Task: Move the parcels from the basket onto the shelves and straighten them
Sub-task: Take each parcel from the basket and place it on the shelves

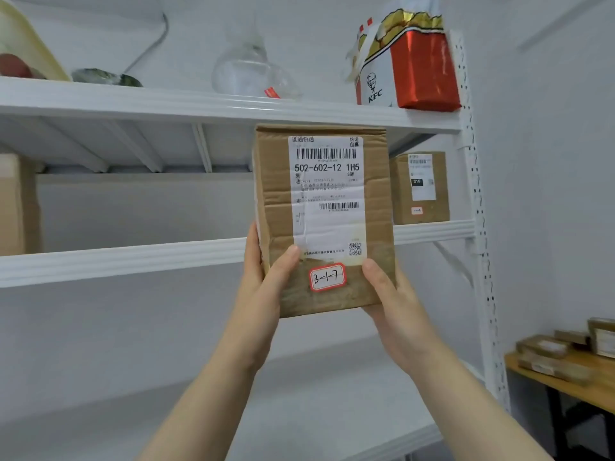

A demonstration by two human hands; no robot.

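The box point(324, 221) is gripped low at both sides by left hand point(266, 281) and right hand point(386, 294), thumbs across its front; stiff, creased cardboard, judged light.

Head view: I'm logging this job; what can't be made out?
Outside the head view: the basket.
Hidden by cardboard: back of the held parcel; fingers of left hand and right hand behind it.
Blurred, too small: address lines on the label.
Behind the held parcel: left edge of the shelf parcel.
Cut by frame edge: the left box.
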